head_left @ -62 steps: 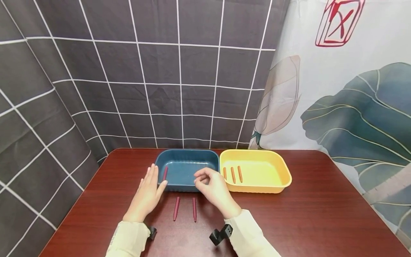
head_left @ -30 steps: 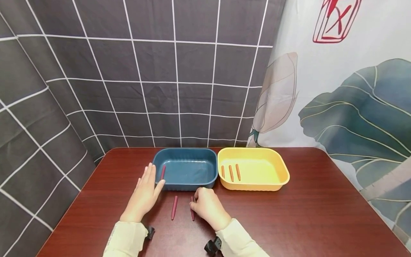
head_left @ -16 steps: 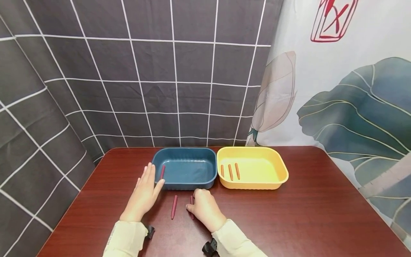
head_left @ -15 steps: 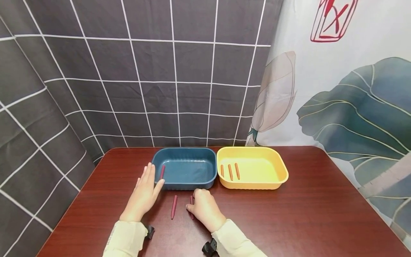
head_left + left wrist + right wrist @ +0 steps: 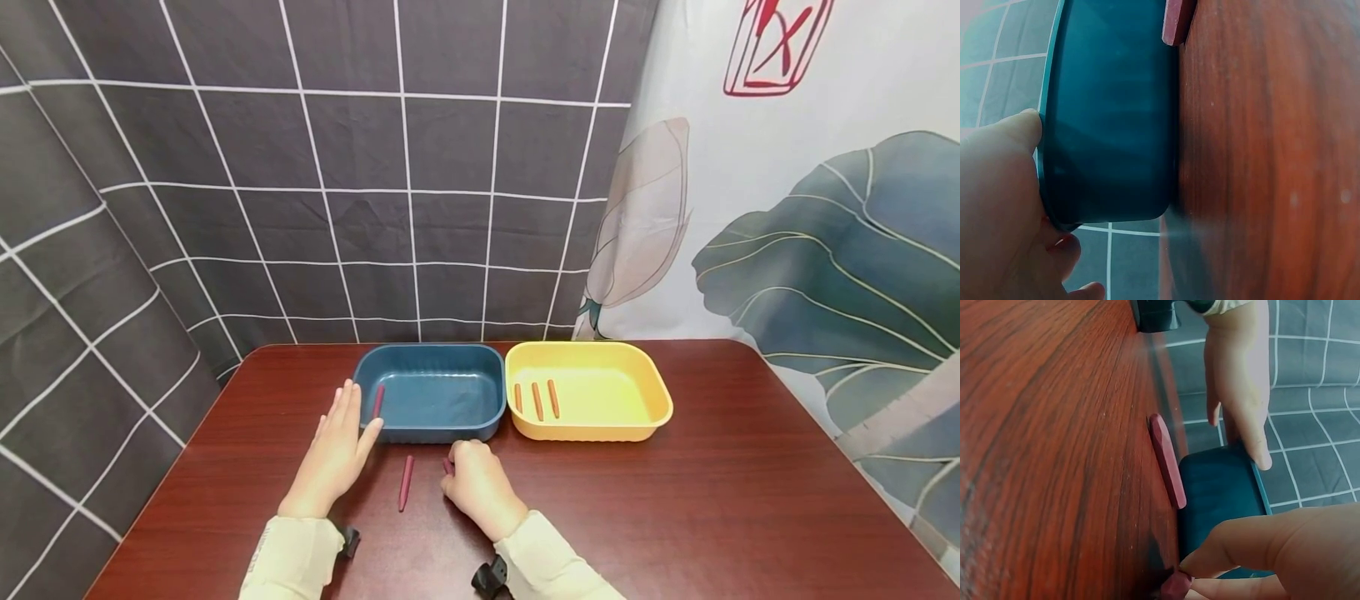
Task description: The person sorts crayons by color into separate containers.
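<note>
Right hand (image 5: 480,487) has descended, pinching a maroon crayon (image 5: 1176,585); straight-fingered left hand (image 5: 330,457) touches the blue tray (image 5: 435,435); one crayon (image 5: 378,401) is inside, another crayon (image 5: 406,483) remains outside.

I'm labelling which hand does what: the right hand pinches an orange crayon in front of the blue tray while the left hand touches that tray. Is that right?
Not quite: the right wrist view shows that the crayon in the right hand is dark red, not orange. The rest stands.
</note>
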Tool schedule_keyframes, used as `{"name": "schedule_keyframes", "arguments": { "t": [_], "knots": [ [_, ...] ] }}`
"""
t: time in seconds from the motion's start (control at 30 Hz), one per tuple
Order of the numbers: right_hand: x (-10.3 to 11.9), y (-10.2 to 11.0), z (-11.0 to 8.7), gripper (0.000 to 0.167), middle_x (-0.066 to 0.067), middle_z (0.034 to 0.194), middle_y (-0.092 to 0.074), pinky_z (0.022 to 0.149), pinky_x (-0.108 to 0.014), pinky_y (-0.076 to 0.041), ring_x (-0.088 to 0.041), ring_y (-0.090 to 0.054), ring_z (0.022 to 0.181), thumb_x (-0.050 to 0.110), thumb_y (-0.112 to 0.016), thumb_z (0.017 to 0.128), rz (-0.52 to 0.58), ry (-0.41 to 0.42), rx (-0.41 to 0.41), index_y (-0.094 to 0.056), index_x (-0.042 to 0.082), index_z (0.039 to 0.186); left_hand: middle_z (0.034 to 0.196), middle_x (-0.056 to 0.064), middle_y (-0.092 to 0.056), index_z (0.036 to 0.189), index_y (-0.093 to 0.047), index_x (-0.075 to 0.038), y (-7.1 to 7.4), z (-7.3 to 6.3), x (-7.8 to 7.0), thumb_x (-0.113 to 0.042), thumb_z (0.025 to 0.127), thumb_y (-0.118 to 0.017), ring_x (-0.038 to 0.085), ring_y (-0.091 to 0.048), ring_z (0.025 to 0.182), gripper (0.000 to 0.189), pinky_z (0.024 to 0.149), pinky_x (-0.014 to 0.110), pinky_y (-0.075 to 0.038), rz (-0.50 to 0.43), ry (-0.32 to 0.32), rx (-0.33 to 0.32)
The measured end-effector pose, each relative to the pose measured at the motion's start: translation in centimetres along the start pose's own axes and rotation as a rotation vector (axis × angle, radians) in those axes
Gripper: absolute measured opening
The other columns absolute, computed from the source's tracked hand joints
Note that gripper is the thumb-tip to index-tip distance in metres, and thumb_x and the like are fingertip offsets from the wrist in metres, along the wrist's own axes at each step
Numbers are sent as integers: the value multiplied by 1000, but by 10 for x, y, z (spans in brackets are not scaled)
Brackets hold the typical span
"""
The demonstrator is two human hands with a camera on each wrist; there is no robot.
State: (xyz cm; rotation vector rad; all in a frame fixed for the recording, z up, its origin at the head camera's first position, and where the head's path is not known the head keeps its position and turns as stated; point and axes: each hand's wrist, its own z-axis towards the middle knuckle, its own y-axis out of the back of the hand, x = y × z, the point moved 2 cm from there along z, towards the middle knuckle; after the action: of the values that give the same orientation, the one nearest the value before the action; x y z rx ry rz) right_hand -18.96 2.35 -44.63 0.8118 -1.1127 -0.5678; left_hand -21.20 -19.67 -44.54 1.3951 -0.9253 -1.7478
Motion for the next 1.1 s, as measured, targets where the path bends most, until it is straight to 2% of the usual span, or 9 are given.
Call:
{"name": "schedule_keyframes", "arguments": {
  "t": [0.27, 0.5, 0.67, 0.77, 0.93, 1.1],
  "knots": [
    [1, 1, -1, 28, 7, 56, -38, 48, -26, -34, -10, -36, 53, -3, -67, 71, 36, -24, 0, -48, 14, 60, 165, 28, -13, 157, -19, 9, 0, 0, 0, -33, 106, -52, 48, -13, 151, 74, 118, 65, -16, 0, -5, -2],
    [4, 5, 0, 12, 8, 59, -51, 51, -26, -44, -8, -48, 54, 0, -72, 74, 87, -44, 15, -64, 8, 76, 165, 27, -13, 157, -18, 9, 0, 0, 0, -32, 106, -51, 47, -12, 152, 73, 118, 64, -16, 0, -5, -1],
    [6, 7, 1, 12, 7, 59, -53, 51, -24, -44, -5, -49, 53, 0, -74, 75, 142, -46, 27, -66, 4, 83, 165, 28, -13, 157, -18, 9, 0, -1, 0, -32, 106, -52, 48, -12, 152, 73, 118, 65, -16, 1, -5, 0],
    [7, 8, 1, 13, 7, 59, -54, 50, -23, -45, -3, -49, 49, -2, -73, 75, 195, -43, 24, -66, 2, 85, 165, 28, -13, 157, -18, 9, 1, -1, 0, -31, 106, -52, 48, -13, 151, 73, 118, 65, -16, 1, -6, -2],
    [7, 8, 1, 13, 4, 60, -58, 42, -21, -46, 0, -45, 34, -8, -67, 75, 322, -47, 32, -65, -2, 87, 165, 29, -14, 157, -19, 10, 1, 0, -1, -30, 106, -52, 48, -13, 151, 73, 118, 65, -16, 0, -10, -4],
    [8, 8, 3, 18, 1, 65, -63, 37, -21, -46, 1, -47, 36, -8, -62, 75, 427, -62, 17, -68, -5, 92, 165, 28, -13, 157, -19, 10, 1, 0, -1, -30, 106, -53, 47, -13, 151, 73, 118, 64, -17, 9, -4, -4]
  ]
}}
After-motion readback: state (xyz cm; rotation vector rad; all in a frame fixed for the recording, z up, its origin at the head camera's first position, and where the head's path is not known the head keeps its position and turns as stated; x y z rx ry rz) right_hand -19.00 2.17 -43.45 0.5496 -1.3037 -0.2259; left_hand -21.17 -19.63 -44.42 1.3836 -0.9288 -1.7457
